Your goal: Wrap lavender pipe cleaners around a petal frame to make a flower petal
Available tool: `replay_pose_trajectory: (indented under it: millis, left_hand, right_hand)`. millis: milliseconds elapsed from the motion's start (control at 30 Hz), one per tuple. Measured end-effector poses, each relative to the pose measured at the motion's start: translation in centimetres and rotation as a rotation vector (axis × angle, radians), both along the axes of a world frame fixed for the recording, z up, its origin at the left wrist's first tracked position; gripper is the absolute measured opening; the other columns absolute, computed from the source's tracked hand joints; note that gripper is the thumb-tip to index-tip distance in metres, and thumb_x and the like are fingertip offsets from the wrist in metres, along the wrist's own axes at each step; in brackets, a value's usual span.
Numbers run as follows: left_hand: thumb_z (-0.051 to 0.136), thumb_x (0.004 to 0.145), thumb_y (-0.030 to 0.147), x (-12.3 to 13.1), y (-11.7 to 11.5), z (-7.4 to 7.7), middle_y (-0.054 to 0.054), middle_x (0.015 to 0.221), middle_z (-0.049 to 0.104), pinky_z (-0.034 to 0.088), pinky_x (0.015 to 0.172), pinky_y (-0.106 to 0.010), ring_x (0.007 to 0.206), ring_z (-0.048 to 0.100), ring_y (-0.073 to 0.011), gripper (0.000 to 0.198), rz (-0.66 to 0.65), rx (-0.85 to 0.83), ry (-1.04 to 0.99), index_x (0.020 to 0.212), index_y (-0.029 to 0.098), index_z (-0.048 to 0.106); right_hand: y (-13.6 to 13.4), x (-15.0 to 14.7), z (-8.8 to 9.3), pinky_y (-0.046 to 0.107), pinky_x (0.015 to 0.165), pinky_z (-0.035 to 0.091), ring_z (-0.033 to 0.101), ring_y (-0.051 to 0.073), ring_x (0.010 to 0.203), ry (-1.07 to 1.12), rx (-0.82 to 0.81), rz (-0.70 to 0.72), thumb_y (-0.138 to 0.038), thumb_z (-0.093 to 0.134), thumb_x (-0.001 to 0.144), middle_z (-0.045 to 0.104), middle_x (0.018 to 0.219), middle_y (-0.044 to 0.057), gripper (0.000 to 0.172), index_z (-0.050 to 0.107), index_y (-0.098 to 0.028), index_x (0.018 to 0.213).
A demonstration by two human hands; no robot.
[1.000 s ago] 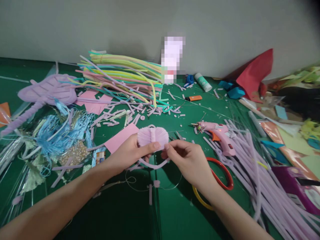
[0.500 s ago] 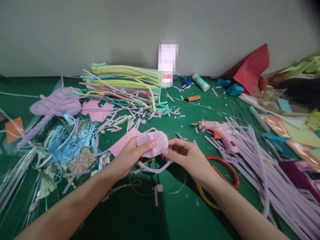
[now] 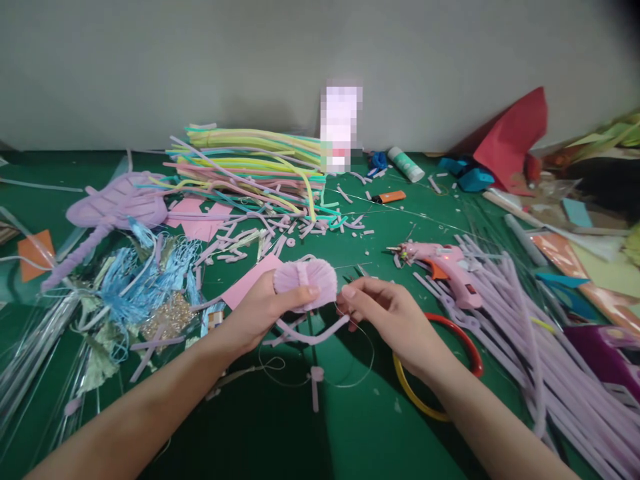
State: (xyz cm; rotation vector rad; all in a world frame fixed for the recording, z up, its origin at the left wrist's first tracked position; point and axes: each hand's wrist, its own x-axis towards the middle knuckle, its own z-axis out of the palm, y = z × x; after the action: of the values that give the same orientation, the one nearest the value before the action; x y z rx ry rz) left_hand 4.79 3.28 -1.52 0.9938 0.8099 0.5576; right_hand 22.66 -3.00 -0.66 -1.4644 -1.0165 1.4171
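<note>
A lilac oval piece of fuzzy pipe cleaners (image 3: pixel 323 275), with a band across its middle, is pinched in my left hand (image 3: pixel 267 300), thumb on top. Just right of its edge, my right hand (image 3: pixel 385 307) has thumb and forefinger closed together. A fine thread (image 3: pixel 373 360) passes by these fingertips and loops down over the table; the exact grip is too small to see clearly. Below the oval, a bent lilac pipe cleaner (image 3: pixel 315 339) curves between the hands. A small lilac piece with a short stem (image 3: pixel 316 380) lies nearer to me.
A pink glue gun (image 3: pixel 440 260) and loose lilac pipe cleaners (image 3: pixel 515 347) lie right, beside red-handled scissors (image 3: pixel 467 343). Coloured pipe-cleaner bundles (image 3: pixel 250 163), an orange lighter (image 3: pixel 390 197) and a glue stick (image 3: pixel 406 165) are behind. Blue tassels (image 3: pixel 125 287) and a lilac leaf shape (image 3: pixel 120 203) lie left.
My right fingertips have moved slightly right, off the edge of the lilac oval. My left thumb sits a little lower on it, and the view has shifted slightly.
</note>
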Motion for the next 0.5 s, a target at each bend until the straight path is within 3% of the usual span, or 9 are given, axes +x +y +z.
replay_pose_trajectory:
  millis: [267, 500]
  left_hand:
    - [0.077, 0.072, 0.025, -0.1, 0.0, -0.3, 0.001, 0.077, 0.067, 0.046, 0.07, -0.024, 0.071, 0.057, -0.0128, 0.018, 0.007, 0.009, 0.017, 0.085, 0.016, 0.07]
    - [0.077, 0.074, 0.034, -0.3, 0.0, -0.3, 0.001, 0.074, 0.061, 0.043, 0.066, -0.023, 0.069, 0.053, -0.0122, 0.022, -0.056, 0.088, 0.072, 0.08, 0.015, 0.067]
  right_hand:
    - [-0.3, -0.6, 0.2, 0.024, 0.061, 0.052, 0.064, 0.013, 0.064, -0.046, 0.053, 0.028, -0.038, 0.067, 0.079, 0.07, 0.069, 0.001, 0.021, 0.068, -0.018, 0.074]
    - [-0.4, -1.1, 0.0, 0.024, 0.056, 0.05, 0.062, 0.013, 0.059, -0.113, 0.088, 0.002, -0.037, 0.066, 0.079, 0.068, 0.064, 0.001, 0.02, 0.066, -0.018, 0.072]
